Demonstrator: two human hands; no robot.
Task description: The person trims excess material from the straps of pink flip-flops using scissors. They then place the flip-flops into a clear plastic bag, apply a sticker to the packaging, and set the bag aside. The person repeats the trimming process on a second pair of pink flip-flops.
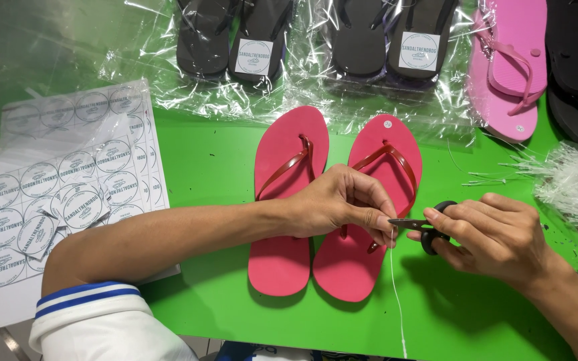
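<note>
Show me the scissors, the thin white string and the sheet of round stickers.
scissors [429, 229], head view, black handle beside the right hand.
thin white string [396, 294], head view, hanging stretch below the fingers.
sheet of round stickers [41, 180], head view, middle of the sheet.

I see two bare forearms and two hands. The left arm [168, 241] enters from seven o'clock and wears a white sleeve [98, 324], turned up just past the elbow; its cuff carries two blue stripes with a thin white band between them. Below the cuff the forearm is uncovered down to the left hand [339, 200]. The right arm [570, 307] enters from four o'clock, bare as far as I can see, no sleeve showing. The right hand [496, 234] has no ring, watch or glove, and neither does the left.
</note>
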